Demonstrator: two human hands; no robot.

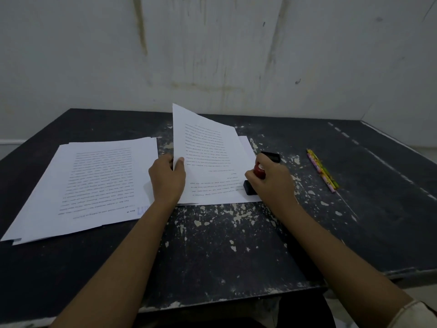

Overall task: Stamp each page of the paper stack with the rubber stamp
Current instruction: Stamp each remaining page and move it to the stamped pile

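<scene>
2 paper piles, head view, on table [212,245]: L pile [89,183] flat; R stack [246,147] w/ top sheet [203,157] raised. L hand [168,178] pinches sheet's left edge. R hand [272,181] grips 1 rubber stamp [259,172], base down at stack's right edge. 1 black box [272,156] just behind. 2 pencils [322,170] well right.

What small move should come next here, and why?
Probably lift the rubber stamp clear: the right hand holds it down at the right edge of the lifted page, while the left hand pinches its left edge, seemingly bound for the left pile.
</scene>
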